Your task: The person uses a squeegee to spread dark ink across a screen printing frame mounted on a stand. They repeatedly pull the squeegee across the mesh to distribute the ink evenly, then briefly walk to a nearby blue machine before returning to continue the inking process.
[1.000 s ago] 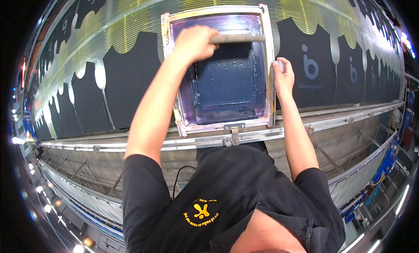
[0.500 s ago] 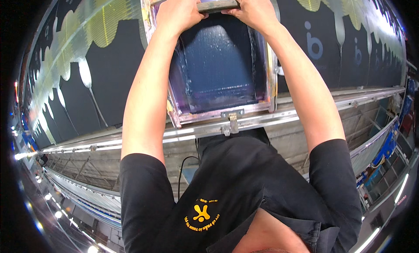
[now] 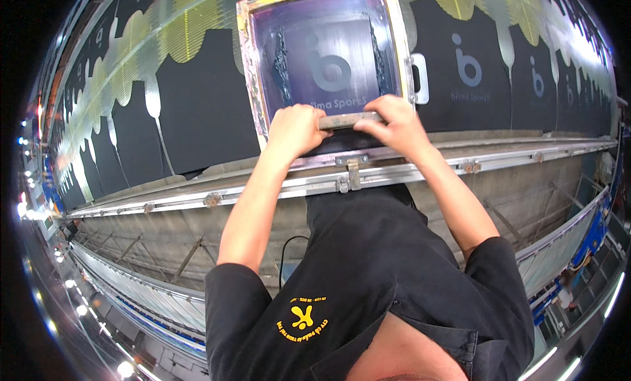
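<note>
A wood-edged squeegee point(image 3: 345, 121) lies across the near part of a screen-printing frame point(image 3: 248, 66), held between my two hands. My left hand point(image 3: 297, 133) is closed round its left end, and my right hand point(image 3: 396, 126) grips the right end with the thumb along the near side. Beyond the squeegee the purplish mesh point(image 3: 299, 36) shows a grey logo shape with lettering. Dark ink ridges point(image 3: 281, 66) run down both sides of the mesh. Under the squeegee the near strip looks black; the blade's edge is hidden.
Black fabric pieces point(image 3: 202, 105) lie in a row on the long table, those on the right bearing a grey print point(image 3: 468, 64). A white handle point(image 3: 420, 79) sticks out from the frame's right side. A metal rail point(image 3: 263, 189) with a clamp point(image 3: 353, 174) runs along the near edge.
Both hands have drawn the squeegee from the frame's far end to its near end. The mesh, dark with ink before, now shows the logo shape through it.
</note>
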`<state>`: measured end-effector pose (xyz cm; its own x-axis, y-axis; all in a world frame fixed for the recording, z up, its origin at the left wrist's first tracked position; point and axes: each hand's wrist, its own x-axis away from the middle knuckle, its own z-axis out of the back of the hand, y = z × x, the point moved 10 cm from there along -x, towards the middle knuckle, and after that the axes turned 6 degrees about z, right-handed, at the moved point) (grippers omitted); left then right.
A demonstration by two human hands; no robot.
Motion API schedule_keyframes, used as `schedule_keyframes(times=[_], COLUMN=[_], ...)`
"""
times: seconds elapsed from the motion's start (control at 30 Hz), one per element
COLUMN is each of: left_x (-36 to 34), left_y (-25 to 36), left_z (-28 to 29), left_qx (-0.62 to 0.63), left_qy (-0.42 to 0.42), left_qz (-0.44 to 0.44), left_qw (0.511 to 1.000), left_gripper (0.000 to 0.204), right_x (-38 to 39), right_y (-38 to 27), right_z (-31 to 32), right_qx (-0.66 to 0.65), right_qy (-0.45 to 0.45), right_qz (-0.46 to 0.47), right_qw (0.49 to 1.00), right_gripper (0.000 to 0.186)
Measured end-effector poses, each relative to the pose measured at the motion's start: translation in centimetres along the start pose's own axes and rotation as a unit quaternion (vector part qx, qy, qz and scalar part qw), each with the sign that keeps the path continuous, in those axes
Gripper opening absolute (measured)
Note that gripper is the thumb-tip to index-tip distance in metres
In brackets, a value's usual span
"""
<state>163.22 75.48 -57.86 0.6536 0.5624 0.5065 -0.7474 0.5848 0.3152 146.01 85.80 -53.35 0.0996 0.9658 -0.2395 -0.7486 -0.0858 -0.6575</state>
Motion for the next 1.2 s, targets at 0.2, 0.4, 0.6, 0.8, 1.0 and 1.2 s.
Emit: schedule_keyframes(times=[0.2,0.4,0.6,0.8,1.0,1.2], left_x=[-8.5,-18.0,-13.4,4.5,11.0,14.1], left_y=[-2.1,-4.5,-5.9,-1.1,-0.5,-11.6], left_z=[10.1,14.4,10.2,-0.3,-4.6,-1.2], left_qx=[-0.005,-0.013,0.083,0.070,0.112,0.136], left_qy=[0.093,0.096,0.128,0.188,0.229,0.230], left_qz=[-0.043,-0.089,-0.101,-0.135,-0.138,-0.088], left_qw=[0.995,0.991,0.983,0.970,0.957,0.960], left_gripper=[0.032,0.039,0.051,0.071,0.086,0.069], right_x=[0.5,0.7,-1.4,-2.3,-3.3,-6.6], right_y=[13.3,20.1,17.0,16.2,14.8,7.4], right_z=[5.5,1.9,3.3,4.3,6.2,-3.5], right_qx=[0.046,-0.102,-0.242,-0.251,-0.155,-0.217], right_qy=[0.191,0.158,0.166,0.192,0.264,0.301], right_qz=[-0.258,-0.368,-0.450,-0.423,-0.321,-0.249], right_qw=[0.946,0.910,0.843,0.849,0.896,0.895], right_gripper=[0.030,0.046,0.041,0.036,0.036,0.032])
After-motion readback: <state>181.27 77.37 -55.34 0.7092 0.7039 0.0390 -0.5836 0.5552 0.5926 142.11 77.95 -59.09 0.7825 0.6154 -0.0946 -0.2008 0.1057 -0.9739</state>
